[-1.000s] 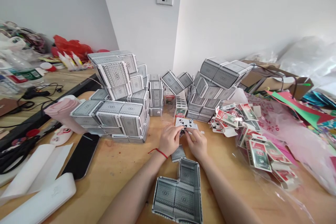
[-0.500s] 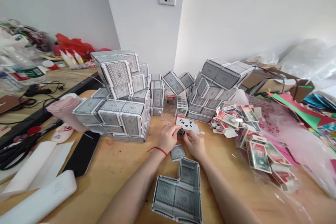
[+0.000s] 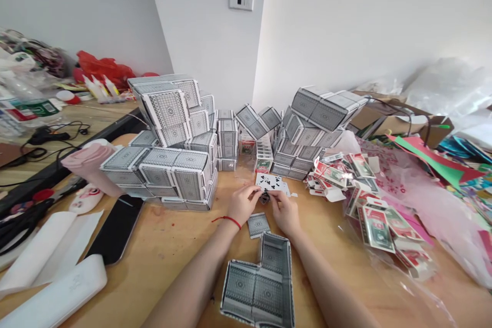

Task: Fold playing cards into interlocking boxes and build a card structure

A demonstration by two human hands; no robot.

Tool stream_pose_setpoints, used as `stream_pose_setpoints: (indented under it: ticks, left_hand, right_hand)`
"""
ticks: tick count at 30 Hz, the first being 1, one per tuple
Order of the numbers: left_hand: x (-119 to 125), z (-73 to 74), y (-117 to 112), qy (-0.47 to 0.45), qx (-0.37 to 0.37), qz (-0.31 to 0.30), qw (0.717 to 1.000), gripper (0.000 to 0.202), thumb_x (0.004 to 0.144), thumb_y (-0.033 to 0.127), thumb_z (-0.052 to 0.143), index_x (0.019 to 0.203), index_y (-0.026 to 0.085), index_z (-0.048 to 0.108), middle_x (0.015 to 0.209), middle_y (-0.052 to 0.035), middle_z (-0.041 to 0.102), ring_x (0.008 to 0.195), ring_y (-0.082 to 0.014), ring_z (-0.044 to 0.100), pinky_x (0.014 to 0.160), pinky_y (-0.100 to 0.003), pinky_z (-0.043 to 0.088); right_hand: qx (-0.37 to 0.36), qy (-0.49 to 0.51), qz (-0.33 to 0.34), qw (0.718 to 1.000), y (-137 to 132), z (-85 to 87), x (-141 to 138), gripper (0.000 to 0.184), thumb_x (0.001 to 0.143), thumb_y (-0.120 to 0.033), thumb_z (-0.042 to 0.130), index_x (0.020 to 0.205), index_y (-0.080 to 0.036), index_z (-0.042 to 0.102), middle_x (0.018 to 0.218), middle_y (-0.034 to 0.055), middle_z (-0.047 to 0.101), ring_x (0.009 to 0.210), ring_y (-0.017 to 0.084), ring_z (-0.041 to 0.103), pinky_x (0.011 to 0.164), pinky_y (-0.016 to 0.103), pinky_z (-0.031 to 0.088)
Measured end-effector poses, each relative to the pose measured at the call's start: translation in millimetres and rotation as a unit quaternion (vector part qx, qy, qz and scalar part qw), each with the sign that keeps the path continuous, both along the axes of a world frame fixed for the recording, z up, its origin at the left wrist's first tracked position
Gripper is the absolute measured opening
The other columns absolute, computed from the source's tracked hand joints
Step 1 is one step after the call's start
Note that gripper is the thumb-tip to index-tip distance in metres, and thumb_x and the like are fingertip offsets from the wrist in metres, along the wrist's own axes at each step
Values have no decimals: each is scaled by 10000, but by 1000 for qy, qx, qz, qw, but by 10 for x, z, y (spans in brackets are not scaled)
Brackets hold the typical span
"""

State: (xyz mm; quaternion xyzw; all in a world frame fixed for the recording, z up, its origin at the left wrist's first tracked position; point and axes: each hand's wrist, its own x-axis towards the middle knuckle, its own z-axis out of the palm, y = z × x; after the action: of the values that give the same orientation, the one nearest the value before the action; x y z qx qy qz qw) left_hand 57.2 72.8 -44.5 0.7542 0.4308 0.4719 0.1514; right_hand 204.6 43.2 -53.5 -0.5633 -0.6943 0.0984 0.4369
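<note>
At the table's (image 3: 161, 246) near edge, the left hand (image 3: 242, 204) and right hand (image 3: 285, 212) pinch a clubs card (image 3: 269, 181) just above a loose card panel (image 3: 258, 225). Nearer sits an L-shaped card build (image 3: 255, 287), with stacked card blocks (image 3: 177, 174) behind.

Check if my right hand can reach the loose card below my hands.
Probably yes: the loose card lies just beside the right hand, nothing between them, though that hand is holding a clubs card.

The playing card (image 3: 269, 182) has black club signs on it. Its number is too small to read, and I can read no other words.
</note>
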Motion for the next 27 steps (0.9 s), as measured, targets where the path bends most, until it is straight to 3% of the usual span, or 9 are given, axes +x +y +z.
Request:
stream_pose_setpoints:
  ticks: [8,14,23,27]
  left_hand:
    - [-9,-26,4,41,-4,0,999,182,781,114,445,877,185,583,855,-33,660,778,-147,612,708,-279,488]
    - [-20,-60,7,38,-63,-24,997,327,732,-7,375,933,174,559,892,-41,643,844,-152,589,751,-299,477]
    - [-25,-42,21,-39,-126,-62,989,228,793,143,431,989,174,543,974,-54,617,896,-155,567,798,-307,463]
    - [-22,-10,-8,-8,-80,-52,995,170,800,156,428,901,179,562,897,-47,616,871,-160,560,798,-326,454]
  right_hand:
    - [-4,-5,-39,999,7,-2,-22,161,803,-214,406,816,-210,566,723,10,662,616,152,612,566,235,442]
    - [-26,32,-68,997,-20,16,-72,162,785,-209,400,791,-207,562,700,7,644,610,149,591,566,231,425]
    - [-31,223,-25,974,62,-63,-14,109,785,-272,431,805,-191,501,719,29,603,650,162,591,604,280,474]
    - [-3,183,2,983,44,-34,-47,180,774,-252,479,941,-191,512,891,62,603,813,176,582,715,315,473]
